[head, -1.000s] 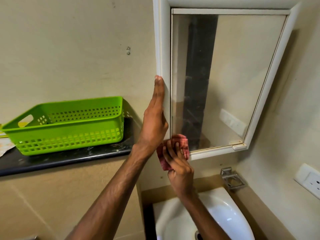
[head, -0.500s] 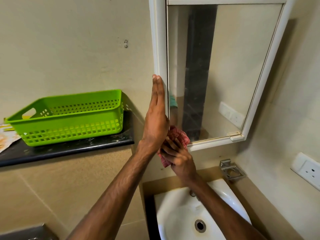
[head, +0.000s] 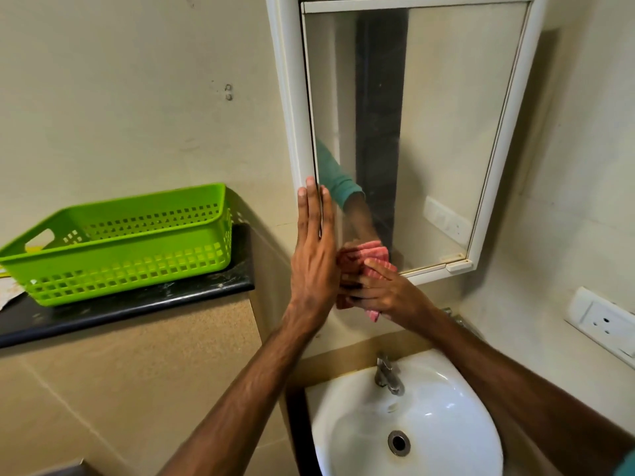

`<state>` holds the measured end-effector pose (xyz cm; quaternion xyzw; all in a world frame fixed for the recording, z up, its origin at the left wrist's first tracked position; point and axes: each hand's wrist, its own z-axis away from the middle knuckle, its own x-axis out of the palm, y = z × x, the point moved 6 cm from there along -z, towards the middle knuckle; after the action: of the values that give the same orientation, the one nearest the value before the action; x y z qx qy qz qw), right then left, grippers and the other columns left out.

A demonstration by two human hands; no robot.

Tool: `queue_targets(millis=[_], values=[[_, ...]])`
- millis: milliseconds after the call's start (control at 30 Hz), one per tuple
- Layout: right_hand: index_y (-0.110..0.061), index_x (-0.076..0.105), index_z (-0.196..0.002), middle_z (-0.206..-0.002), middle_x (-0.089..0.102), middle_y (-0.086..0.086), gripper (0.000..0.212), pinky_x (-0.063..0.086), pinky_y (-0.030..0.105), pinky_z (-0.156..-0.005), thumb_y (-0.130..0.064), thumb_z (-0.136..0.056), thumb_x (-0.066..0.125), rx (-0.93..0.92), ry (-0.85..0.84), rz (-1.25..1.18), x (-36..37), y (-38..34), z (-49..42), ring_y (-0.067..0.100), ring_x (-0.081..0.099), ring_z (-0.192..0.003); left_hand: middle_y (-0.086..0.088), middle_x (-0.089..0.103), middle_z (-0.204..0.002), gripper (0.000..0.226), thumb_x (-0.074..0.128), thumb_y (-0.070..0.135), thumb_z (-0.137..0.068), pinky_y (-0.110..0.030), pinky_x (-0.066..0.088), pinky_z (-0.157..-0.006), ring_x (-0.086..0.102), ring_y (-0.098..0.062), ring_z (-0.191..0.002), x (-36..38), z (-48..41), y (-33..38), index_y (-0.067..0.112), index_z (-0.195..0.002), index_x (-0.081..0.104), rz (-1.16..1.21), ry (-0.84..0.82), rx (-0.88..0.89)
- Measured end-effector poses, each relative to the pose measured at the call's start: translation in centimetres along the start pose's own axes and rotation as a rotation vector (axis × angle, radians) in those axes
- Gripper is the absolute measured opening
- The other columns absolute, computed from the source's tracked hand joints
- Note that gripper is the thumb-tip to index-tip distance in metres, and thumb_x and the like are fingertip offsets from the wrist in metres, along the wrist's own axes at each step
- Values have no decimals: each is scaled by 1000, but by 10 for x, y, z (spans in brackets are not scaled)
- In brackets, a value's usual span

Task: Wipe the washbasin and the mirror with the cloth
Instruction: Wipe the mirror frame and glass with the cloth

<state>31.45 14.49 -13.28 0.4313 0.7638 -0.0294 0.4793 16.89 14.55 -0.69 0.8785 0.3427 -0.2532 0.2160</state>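
Pressing on the mirror [head: 429, 132], lower left corner: cloth [head: 366, 253], pink, bunched, no clear long axis. Right hand [head: 386, 294] grips it, fingers pointing left. Left hand [head: 313, 259] flat, fingers straight, pointing up along the frame. Mirror's long axis upright. Washbasin [head: 457, 379] below. Basket [head: 120, 255] left.

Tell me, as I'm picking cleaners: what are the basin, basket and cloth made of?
Basin: probably glazed ceramic, glossy white with bright reflections. Basket: moulded plastic, green, with punched grid walls. Cloth: soft woven fabric, pink-striped and crumpled.
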Motion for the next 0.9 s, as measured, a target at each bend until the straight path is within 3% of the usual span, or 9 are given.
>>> queue_targets(millis=[133,233,333,433,533,633,733,900], values=[[-22,72,-128,-144,62,-2,71,25,48,-128,-15,-63,98,73,-81,15,-13,30,35,19,47,-145,-15,-8,-169,104,37,-29,-68,-30,57,-96,-12,-27,-157,0,1,1,4,-161,6,0,-6,-8],[-20,71,-130,-148,57,-1,69,32,56,-122,-7,-67,96,163,-71,-20,-20,48,60,23,49,-144,-13,-8,-169,105,36,-30,-67,-23,57,-94,-12,-24,-157,-3,1,-1,6,-161,5,-9,-9,4],[-17,72,-129,-143,63,3,64,30,56,-124,1,-70,91,238,-4,-9,-17,45,68,27,53,-141,-11,-11,-169,106,35,-29,-67,-25,54,-101,-13,-23,-157,-4,1,-4,7,-161,4,-5,-17,24],[-17,72,-126,-132,70,6,53,13,41,-132,-1,-76,78,250,101,-89,-11,15,51,27,55,-136,-11,-10,-169,104,36,-27,-67,-15,54,-91,-12,-22,-157,-7,1,-5,6,-161,5,17,-26,29],[-17,78,-117,-127,74,3,31,9,35,-132,-13,-89,65,147,95,-126,1,-26,13,25,64,-128,-11,-12,-168,90,27,-13,-75,-28,56,-97,-11,-22,-157,-10,3,-4,4,-160,7,50,-23,60],[-20,76,-123,-137,69,2,38,10,42,-131,-20,-85,72,20,19,-48,23,-56,-22,25,56,-138,-11,-11,-169,94,26,-18,-72,-41,52,-104,-10,-22,-157,-12,6,-6,5,-161,6,39,-25,70],[-23,76,-123,-136,70,-1,49,9,44,-131,-14,-75,84,4,-20,-10,32,-67,-36,25,56,-139,-12,-10,-169,90,23,-14,-74,-43,51,-105,-10,-24,-157,-10,9,-6,5,-161,5,20,-38,63],[-23,73,-129,-140,67,-4,46,20,44,-129,-16,-84,80,-68,-85,-9,27,-48,-20,21,55,-140,-9,-9,-169,90,30,-15,-78,-30,54,-101,-11,-23,-157,-5,11,-6,7,-161,5,-8,-32,29]])
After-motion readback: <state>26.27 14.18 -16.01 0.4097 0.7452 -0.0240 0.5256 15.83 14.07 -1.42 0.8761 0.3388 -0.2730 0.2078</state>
